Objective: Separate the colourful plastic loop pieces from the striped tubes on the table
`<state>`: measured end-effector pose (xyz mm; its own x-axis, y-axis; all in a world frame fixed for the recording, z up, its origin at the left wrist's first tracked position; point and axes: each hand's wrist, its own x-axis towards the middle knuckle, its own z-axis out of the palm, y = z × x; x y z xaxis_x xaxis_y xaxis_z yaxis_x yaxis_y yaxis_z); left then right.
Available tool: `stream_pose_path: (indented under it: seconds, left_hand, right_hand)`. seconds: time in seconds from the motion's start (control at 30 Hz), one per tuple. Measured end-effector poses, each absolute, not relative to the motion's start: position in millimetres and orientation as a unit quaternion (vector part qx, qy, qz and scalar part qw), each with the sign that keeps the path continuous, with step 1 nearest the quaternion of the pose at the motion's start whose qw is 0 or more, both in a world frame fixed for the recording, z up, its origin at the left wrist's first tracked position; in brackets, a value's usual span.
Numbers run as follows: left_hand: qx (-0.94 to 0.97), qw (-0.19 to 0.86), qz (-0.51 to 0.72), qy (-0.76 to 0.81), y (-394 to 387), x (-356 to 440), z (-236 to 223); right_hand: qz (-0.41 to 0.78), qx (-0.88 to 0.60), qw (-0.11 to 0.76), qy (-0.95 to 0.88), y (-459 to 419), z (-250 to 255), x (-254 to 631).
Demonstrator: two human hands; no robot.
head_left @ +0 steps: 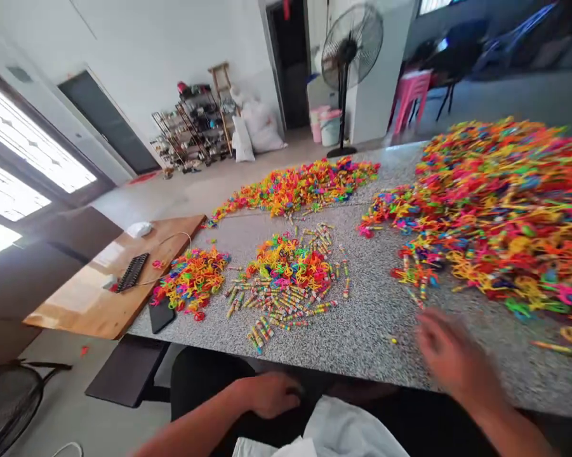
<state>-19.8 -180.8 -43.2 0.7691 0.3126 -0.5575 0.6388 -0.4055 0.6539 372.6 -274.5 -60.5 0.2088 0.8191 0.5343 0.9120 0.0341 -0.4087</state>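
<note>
My left hand [273,393] rests low over my dark-clothed lap, below the table edge, its fingers loosely curled, with nothing seen in it. Over the speckled table, my right hand [445,355] is smeared by motion; whether it holds anything is unclear. Just beyond it lie a few short, patterned tubes [423,289] at the edge of a large pile of colourful plastic pieces [499,209]. To its left sits a tiny yellow piece [393,341]. A smaller pile of colourful pieces [290,260] is in the middle, with many patterned tubes [286,301] spread in front.
More colourful pieces form a left pile [195,279] and a far pile [305,184]. A dark phone-like slab [162,315] lies by the wooden board [95,285], which carries a black ridged strip [132,273]. Beyond the table stands a fan [345,70].
</note>
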Motion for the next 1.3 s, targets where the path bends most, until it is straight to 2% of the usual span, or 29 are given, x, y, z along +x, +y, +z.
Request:
stream_pose_path:
  seconds: [0.1,0.2,0.33,0.47,0.53,0.63,0.7,0.83,0.9,1.0,1.07,1.3]
  left_hand:
    - [0.856,0.425,-0.047,0.291,-160.1,-5.1,13.5]
    - [0.891,0.264,0.114,0.35,-125.0,34.8,43.0]
    - [0.904,0.115,0.126,0.391,-74.4,89.3,26.2]
    - [0.907,0.075,0.135,0.391,-36.1,103.3,-9.3]
    - [0.903,0.1,0.184,0.376,-22.5,93.4,-19.4]
    - [0.846,0.192,0.307,0.391,-8.7,67.7,-22.4]
    - [0.771,0.299,0.373,0.422,-4.9,49.0,-19.6]
    - [0.593,0.564,0.399,0.413,-6.4,18.9,-14.2]
    - [0.481,0.644,0.433,0.408,-7.6,9.2,-13.6]
    - [0.33,0.698,0.485,0.41,-8.1,0.7,-14.8]
    - [0.296,0.714,0.488,0.406,-9.6,-1.2,-15.8]
    - [0.396,0.696,0.44,0.408,-29.5,10.3,-9.3]
  right_hand:
    - [0.032,-0.654,0.262,-0.709,-224.5,-65.1,314.5]
    - [0.065,-0.657,0.164,-0.733,-189.2,-56.3,272.4]
    - [0.076,-0.635,0.09,-0.764,-170.9,-42.0,251.5]
    - [0.073,-0.65,0.077,-0.753,-168.1,-38.9,247.7]
    - [0.076,-0.658,0.086,-0.744,-166.7,-40.1,246.3]
    - [0.081,-0.646,0.098,-0.753,-160.3,-43.1,243.8]
    - [0.076,-0.637,0.103,-0.76,-153.3,-45.8,242.9]
    - [0.055,-0.618,0.116,-0.775,-140.3,-53.9,244.5]
    - [0.053,-0.596,0.131,-0.79,-138.1,-58.4,246.2]
    - [0.06,-0.571,0.153,-0.805,-140.0,-64.5,246.9]
    - [0.063,-0.561,0.156,-0.811,-142.1,-66.6,245.3]
    - [0.076,-0.566,0.143,-0.808,-140.8,-57.9,236.4]
